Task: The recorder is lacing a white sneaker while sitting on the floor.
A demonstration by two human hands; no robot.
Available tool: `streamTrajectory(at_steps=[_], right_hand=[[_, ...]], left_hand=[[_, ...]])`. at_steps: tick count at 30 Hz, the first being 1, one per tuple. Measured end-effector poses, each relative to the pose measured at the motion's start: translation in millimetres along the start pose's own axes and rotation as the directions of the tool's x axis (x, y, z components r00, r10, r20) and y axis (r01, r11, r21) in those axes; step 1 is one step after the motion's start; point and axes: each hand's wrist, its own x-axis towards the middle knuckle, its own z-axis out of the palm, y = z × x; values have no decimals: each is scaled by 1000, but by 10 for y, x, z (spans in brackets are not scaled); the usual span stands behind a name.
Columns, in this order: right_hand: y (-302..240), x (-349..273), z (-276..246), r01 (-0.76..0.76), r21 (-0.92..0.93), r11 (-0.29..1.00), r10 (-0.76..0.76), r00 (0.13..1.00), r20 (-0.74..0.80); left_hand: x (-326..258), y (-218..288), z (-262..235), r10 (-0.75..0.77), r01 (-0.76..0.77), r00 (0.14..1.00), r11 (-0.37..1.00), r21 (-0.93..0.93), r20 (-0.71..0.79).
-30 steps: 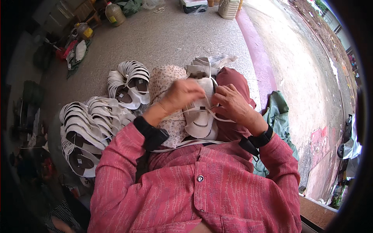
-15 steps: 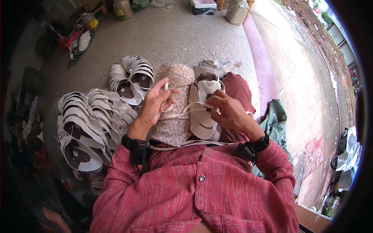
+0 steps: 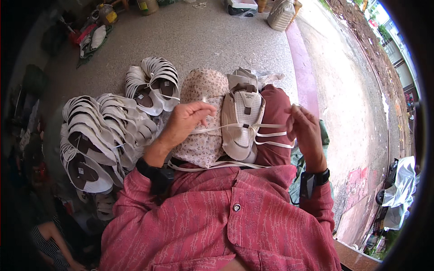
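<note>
A beige and white shoe upper (image 3: 244,118) lies on my lap, toe toward me, beside a flower-print cloth bundle (image 3: 205,83). Off-white shoelace (image 3: 272,125) runs out from its eyelets to both sides. My left hand (image 3: 192,118), left of the upper over the cloth, has its fingers closed on the lace. Out to the right, my right hand (image 3: 304,127) pinches the lace, with a strand stretched between it and the upper. More loose laces (image 3: 217,167) lie across my lap near my waist.
Stacks of white shoe uppers (image 3: 88,131) stand at my left, with another stack (image 3: 153,86) farther off. Green cloth (image 3: 298,176) lies by my right side. Jugs (image 3: 281,16) and a tray (image 3: 242,7) are at the far edge. Another person's arm (image 3: 56,241) shows at lower left.
My right hand has moved right, away from the upper, drawing lace out with it. My left hand has shifted slightly right, its fingers now more closed.
</note>
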Motion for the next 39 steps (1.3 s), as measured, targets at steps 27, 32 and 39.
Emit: streamTrajectory(at_steps=[27,32,39], right_hand=[[387,38,774,60,-526,849,52,979,195],[490,48,724,117,-492,863,-1,973,230],[500,43,705,36,-449,893,64,976,206]], left_hand=[[13,-171,477,-161,183,977,969,-165,140],[20,-105,481,-173,182,983,967,-177,65],[52,-75,543,-227,228,974,972,-60,27]])
